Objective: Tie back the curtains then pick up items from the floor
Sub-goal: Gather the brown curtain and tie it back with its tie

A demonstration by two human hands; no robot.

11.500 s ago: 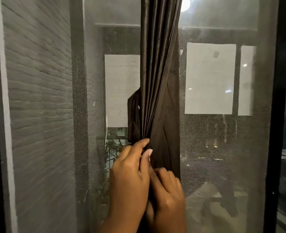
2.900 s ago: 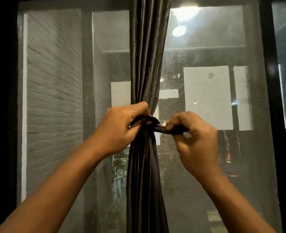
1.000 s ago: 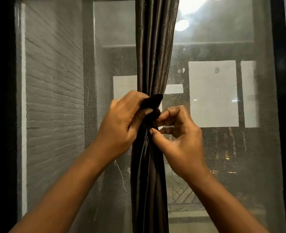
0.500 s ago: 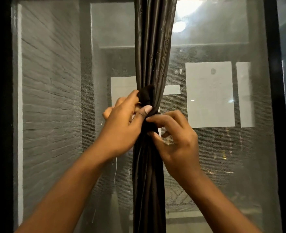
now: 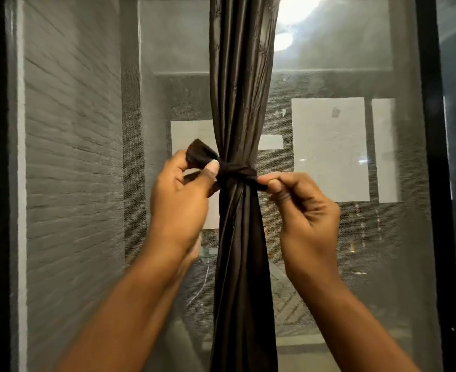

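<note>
Where the mesh window screen (image 5: 342, 251) meets its black frame (image 5: 433, 183), the gathered curtain (image 5: 243, 89) hangs centrally; left hand (image 5: 180, 200) and right hand (image 5: 306, 210) each pinch a tie band (image 5: 234, 171) end, fingers curled.

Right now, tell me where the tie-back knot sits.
In the head view, the knot sits mid-frame on the gathered curtain, between the left hand and the right hand.

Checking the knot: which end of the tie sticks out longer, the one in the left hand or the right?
The end in the left hand: that tie end juts well past the thumb, while the right hand pinches only a short stub beside the knot.
</note>
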